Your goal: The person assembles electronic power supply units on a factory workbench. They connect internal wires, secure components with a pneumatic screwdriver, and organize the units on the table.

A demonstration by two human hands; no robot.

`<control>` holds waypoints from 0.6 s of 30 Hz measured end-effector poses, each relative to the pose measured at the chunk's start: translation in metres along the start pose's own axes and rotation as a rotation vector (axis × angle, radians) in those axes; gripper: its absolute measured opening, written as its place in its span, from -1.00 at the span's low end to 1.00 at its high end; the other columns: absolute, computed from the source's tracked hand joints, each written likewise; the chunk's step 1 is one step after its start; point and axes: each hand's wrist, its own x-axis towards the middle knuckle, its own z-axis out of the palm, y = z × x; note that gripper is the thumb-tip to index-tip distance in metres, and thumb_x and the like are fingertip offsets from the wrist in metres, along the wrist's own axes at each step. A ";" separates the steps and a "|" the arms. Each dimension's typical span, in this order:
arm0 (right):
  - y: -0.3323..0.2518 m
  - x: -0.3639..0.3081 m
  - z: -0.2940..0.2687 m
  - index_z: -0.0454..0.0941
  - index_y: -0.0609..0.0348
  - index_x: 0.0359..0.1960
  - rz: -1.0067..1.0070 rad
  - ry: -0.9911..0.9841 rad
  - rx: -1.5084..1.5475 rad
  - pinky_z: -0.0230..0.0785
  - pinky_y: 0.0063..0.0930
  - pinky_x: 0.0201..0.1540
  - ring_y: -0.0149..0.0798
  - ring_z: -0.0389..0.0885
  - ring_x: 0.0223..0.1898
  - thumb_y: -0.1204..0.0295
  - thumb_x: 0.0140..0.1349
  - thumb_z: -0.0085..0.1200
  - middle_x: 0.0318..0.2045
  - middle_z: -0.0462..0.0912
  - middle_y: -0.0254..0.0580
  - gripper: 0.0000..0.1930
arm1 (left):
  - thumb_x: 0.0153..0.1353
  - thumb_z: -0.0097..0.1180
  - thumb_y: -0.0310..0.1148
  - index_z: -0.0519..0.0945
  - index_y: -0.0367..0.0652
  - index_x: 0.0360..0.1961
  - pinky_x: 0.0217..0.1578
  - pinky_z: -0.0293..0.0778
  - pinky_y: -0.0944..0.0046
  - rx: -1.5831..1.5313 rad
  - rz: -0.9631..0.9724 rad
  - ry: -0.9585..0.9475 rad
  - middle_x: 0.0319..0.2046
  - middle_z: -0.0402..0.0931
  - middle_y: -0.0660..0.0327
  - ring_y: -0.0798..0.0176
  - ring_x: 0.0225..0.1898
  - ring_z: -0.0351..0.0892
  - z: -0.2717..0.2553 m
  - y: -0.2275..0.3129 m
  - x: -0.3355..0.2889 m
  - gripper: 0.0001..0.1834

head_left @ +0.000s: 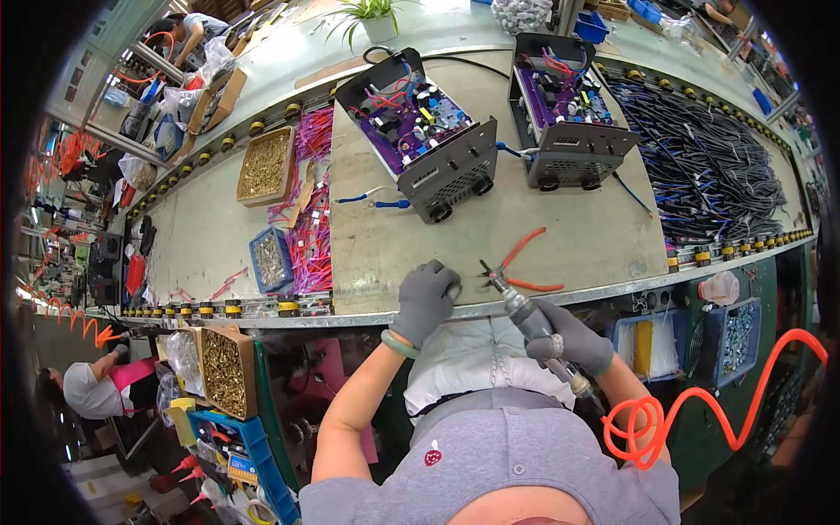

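Note:
My right hand [573, 339], in a grey glove, is wrapped round a pneumatic screwdriver [527, 315] that slants across the bench edge. Its tip points up and left, close to the jaws of orange-handled pliers [523, 254] lying on the bench mat. My left hand [426, 300], also gloved, rests by the bench edge with its fingers curled in; whatever they may hold is hidden. Beyond the hands stand two open black housings with purple circuit boards, a left unit [429, 131] and a right unit [564, 105]. Neither hand touches them.
Brass parts fill a tray [267, 166] on the left, near a blue bin of small parts [271, 260] and pink-red wires [313, 227]. Dark cables [713, 166] are heaped at right. An orange coiled hose [647, 429] loops beside my right arm. Parts bins hang below the bench.

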 end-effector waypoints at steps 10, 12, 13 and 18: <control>-0.006 -0.015 -0.002 0.28 0.24 0.13 -0.102 -0.057 0.031 0.44 -0.55 -0.56 -0.44 0.52 -0.56 0.23 -0.14 0.37 -0.42 0.50 -0.26 -0.22 | 0.24 0.03 -0.43 0.43 -0.19 -0.29 -0.51 0.38 0.37 -1.132 -0.516 -0.203 -0.36 0.49 0.17 0.36 -0.50 0.46 -0.051 0.024 0.031 -0.92; -0.012 -0.022 -0.004 0.29 0.23 0.10 -0.099 -0.059 0.061 0.43 -0.56 -0.56 -0.45 0.51 -0.56 0.24 -0.14 0.36 -0.43 0.50 -0.26 -0.25 | 0.27 -0.01 -0.43 0.42 -0.19 -0.29 -0.56 0.34 0.44 -1.289 -0.484 -0.124 -0.36 0.48 0.18 0.45 -0.53 0.43 -0.048 0.033 0.040 -0.93; -0.013 -0.025 -0.005 0.30 0.23 0.09 -0.096 -0.059 0.074 0.43 -0.57 -0.56 -0.45 0.51 -0.56 0.25 -0.13 0.36 -0.43 0.50 -0.26 -0.27 | 0.24 0.01 -0.48 0.43 -0.26 -0.24 -0.57 0.37 0.43 -1.349 -0.476 -0.082 -0.39 0.50 0.15 0.40 -0.52 0.45 -0.041 0.029 0.047 -0.90; -0.006 -0.037 -0.010 0.30 0.22 0.07 -0.126 -0.008 0.151 0.42 -0.58 -0.55 -0.46 0.50 -0.56 0.26 -0.11 0.35 -0.44 0.49 -0.27 -0.31 | 0.27 -0.03 -0.49 0.40 -0.29 -0.08 -0.54 0.36 0.44 -1.526 -0.404 -0.221 -0.38 0.46 0.17 0.41 -0.49 0.44 -0.038 0.046 0.056 -0.79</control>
